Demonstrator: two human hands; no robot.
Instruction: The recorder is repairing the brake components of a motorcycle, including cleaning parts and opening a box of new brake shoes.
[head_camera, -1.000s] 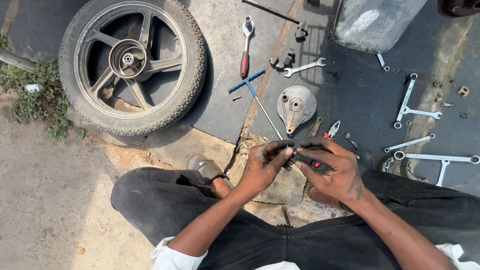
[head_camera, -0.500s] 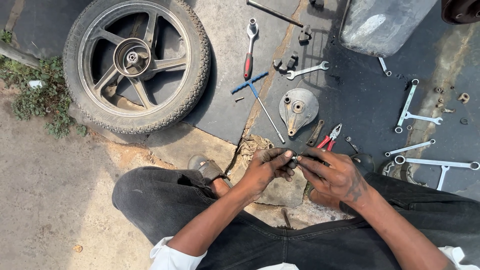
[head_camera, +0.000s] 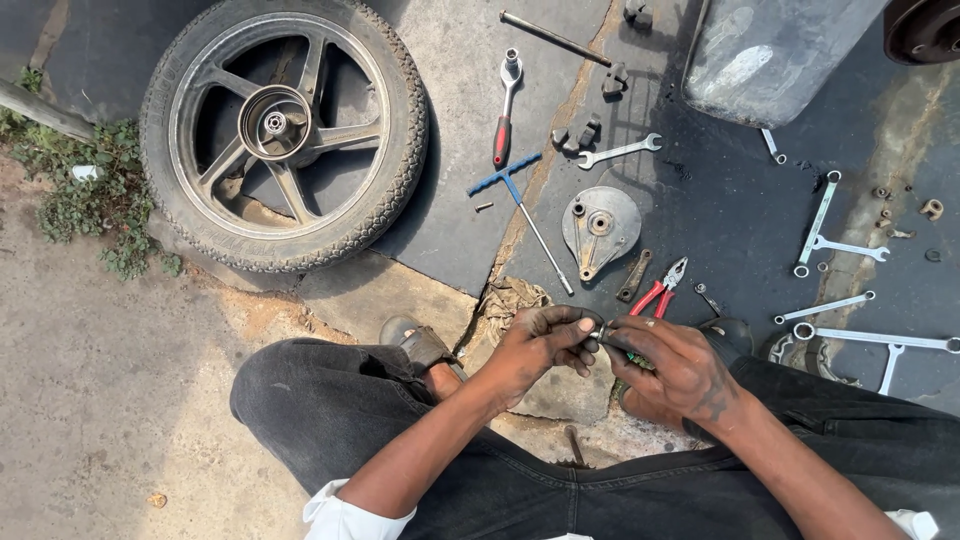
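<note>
My left hand (head_camera: 540, 345) and my right hand (head_camera: 672, 368) meet above my knees, both greasy. Together they pinch a small metal part (head_camera: 597, 333) between the fingertips; most of it is hidden by the fingers. A bit of green shows under my right hand's fingers, too covered to identify. Red-handled pliers (head_camera: 660, 288) lie on the ground just beyond my right hand. A round metal brake plate (head_camera: 600, 226) sits a little farther out.
A motorcycle wheel with tyre (head_camera: 285, 130) lies at the left. A red-handled ratchet (head_camera: 503, 108), a blue T-handle wrench (head_camera: 522, 205), spanners (head_camera: 620, 152) and several wrenches (head_camera: 835, 245) lie scattered on the dark mat. A grey tank (head_camera: 775, 45) stands at the top right.
The view has shifted slightly. Both hands stay together on the small part, with the fingers working it a little; nothing on the ground has moved.
</note>
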